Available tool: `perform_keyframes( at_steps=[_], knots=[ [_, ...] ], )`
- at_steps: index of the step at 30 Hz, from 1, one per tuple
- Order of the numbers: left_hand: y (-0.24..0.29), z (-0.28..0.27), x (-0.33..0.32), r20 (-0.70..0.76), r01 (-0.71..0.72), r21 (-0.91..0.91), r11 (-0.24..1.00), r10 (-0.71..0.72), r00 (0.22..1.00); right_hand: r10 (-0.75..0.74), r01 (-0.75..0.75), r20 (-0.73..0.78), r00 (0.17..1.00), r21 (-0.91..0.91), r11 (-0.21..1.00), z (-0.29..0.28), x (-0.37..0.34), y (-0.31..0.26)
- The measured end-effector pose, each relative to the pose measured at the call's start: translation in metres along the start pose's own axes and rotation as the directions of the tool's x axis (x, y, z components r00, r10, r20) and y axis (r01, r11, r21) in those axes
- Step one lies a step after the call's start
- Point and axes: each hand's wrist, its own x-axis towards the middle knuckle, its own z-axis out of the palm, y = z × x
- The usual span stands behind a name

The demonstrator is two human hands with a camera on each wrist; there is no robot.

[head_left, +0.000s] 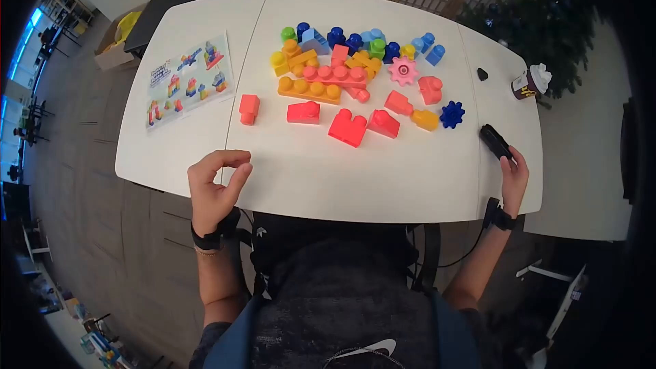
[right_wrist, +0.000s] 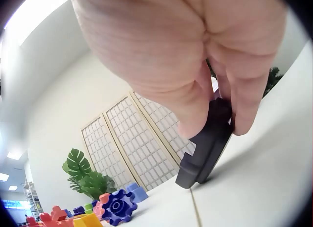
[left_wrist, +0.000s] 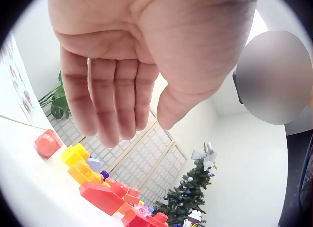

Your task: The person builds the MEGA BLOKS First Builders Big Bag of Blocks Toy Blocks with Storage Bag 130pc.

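Observation:
My left hand (head_left: pixel 217 181) hovers over the front left of the white table (head_left: pixel 301 181), fingers loosely bent and thumb apart, holding nothing. In the left wrist view its palm and fingers (left_wrist: pixel 105 100) fill the top. On the right side, my right hand (head_left: pixel 515 176) pinches one end of a long black plastic object (head_left: pixel 495 142) between thumb and fingers. Seen from the right wrist, that black object (right_wrist: pixel 208 144) slants down with its far end at the tabletop; its kind does not show. Nearest the left hand is a red block (head_left: pixel 249 109).
Several toy blocks cluster mid-table, among them a long orange block (head_left: pixel 309 91), a red block (head_left: pixel 348 128), a pink gear (head_left: pixel 403 71) and a blue gear (head_left: pixel 452 115). A picture sheet (head_left: pixel 190 82) lies left. A cup (head_left: pixel 530 83) and a small black piece (head_left: pixel 482 74) are at right.

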Motion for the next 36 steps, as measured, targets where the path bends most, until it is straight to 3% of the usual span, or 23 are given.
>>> perform_keyframes(
  at_steps=[5, 8, 10, 12, 14, 16, 18, 21, 28, 30, 36],
  knots=[
    [-0.008, 0.004, -0.015, 0.016, 0.028, -0.031, 0.999, -0.027, 1.000, 0.073, -0.065, 0.076, 0.994, -0.095, 0.993, 0.004, 0.012, 0.010],
    [-0.003, 0.010, -0.017, 0.051, 0.040, -0.038, 0.998, -0.038, 0.998, -0.224, 0.139, -0.114, 0.968, -0.503, 0.853, 0.020, 0.017, -0.002],
    [0.001, 0.015, -0.015, 0.071, 0.042, -0.037, 0.998, -0.040, 0.997, -0.163, 0.093, -0.127, 0.979, -0.432, 0.897, 0.044, 0.018, -0.030],
    [0.004, 0.019, -0.014, 0.098, 0.041, -0.033, 0.999, -0.037, 0.994, -0.279, 0.274, -0.025, 0.960, -0.131, 0.953, 0.078, 0.012, -0.062],
    [0.007, 0.027, -0.012, 0.155, 0.032, -0.045, 0.998, -0.025, 0.988, -0.380, 0.388, 0.090, 0.921, -0.110, 0.915, 0.117, -0.011, -0.132],
    [0.011, 0.031, -0.011, 0.182, 0.030, -0.046, 0.998, -0.021, 0.983, -0.468, 0.485, 0.286, 0.836, 0.011, 0.874, 0.143, -0.027, -0.185],
    [0.014, 0.031, -0.012, 0.205, 0.043, -0.099, 0.994, -0.022, 0.978, -0.627, 0.667, 0.398, 0.670, 0.047, 0.743, 0.163, -0.032, -0.212],
    [0.011, 0.029, -0.016, 0.183, 0.076, -0.204, 0.976, -0.039, 0.982, -0.619, 0.626, 0.510, 0.598, 0.186, 0.758, 0.187, -0.035, -0.246],
    [0.000, 0.018, -0.028, 0.199, 0.143, -0.219, 0.965, -0.099, 0.975, -0.702, 0.736, 0.502, 0.505, 0.174, 0.654, 0.233, -0.031, -0.269],
    [-0.005, 0.015, -0.031, 0.283, 0.211, -0.339, 0.917, -0.114, 0.952, -0.663, 0.747, 0.603, 0.444, 0.159, 0.646, 0.242, -0.038, -0.276],
    [0.002, 0.015, -0.030, 0.297, 0.219, -0.334, 0.917, -0.118, 0.947, -0.641, 0.795, 0.656, 0.398, 0.101, 0.598, 0.272, -0.055, -0.275]
  ],
)
